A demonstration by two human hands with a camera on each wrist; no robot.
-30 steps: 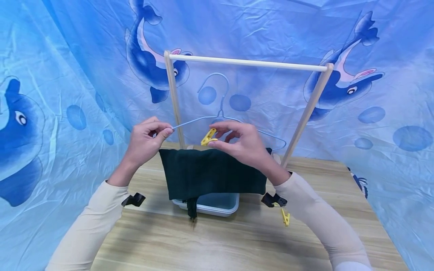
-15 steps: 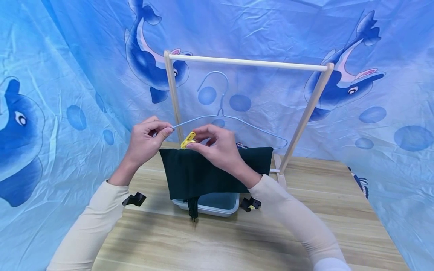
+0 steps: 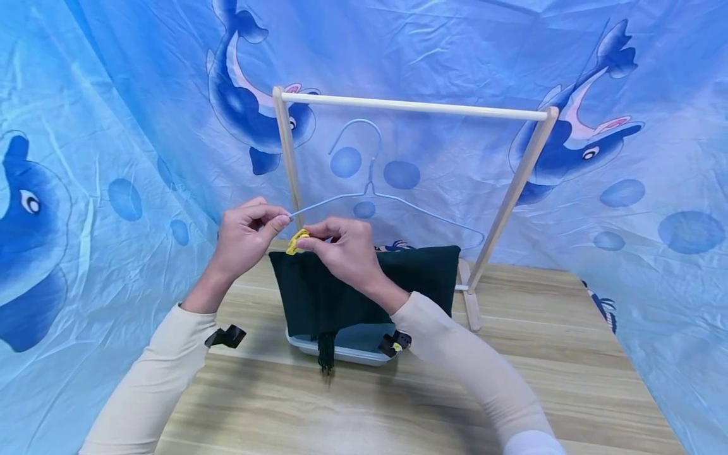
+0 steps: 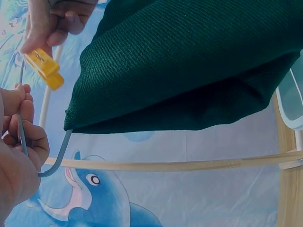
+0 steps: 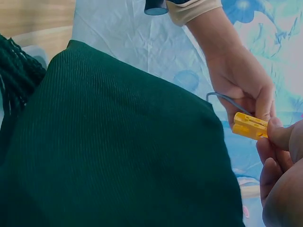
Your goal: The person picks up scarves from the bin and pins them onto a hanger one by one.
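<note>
A blue wire hanger [image 3: 335, 199] is held up by my left hand [image 3: 247, 230], whose fingers grip its left corner. Over the hanger's lower bar drapes a dark green scarf [image 3: 364, 284] with a fringe [image 3: 326, 351] hanging at its bottom. My right hand [image 3: 349, 249] pinches a yellow clothespin [image 3: 297, 242] between thumb and fingers, close to the scarf's upper left corner. In the left wrist view the clothespin [image 4: 45, 68] is apart from the cloth [image 4: 180, 61]. Part of the scarf's top edge is hidden behind my right hand.
Behind the hanger stands a wooden rack with a white top rail [image 3: 415, 106] and a right post [image 3: 514, 196]. Under the scarf is a pale tub [image 3: 352, 355] on the wooden table [image 3: 512, 379]. Blue dolphin-print curtains [image 3: 455, 38] enclose the back and sides.
My right hand has moved left along the scarf's top with the clothespin, toward the left hand. The left hand keeps its grip on the hanger in nearly the same place.
</note>
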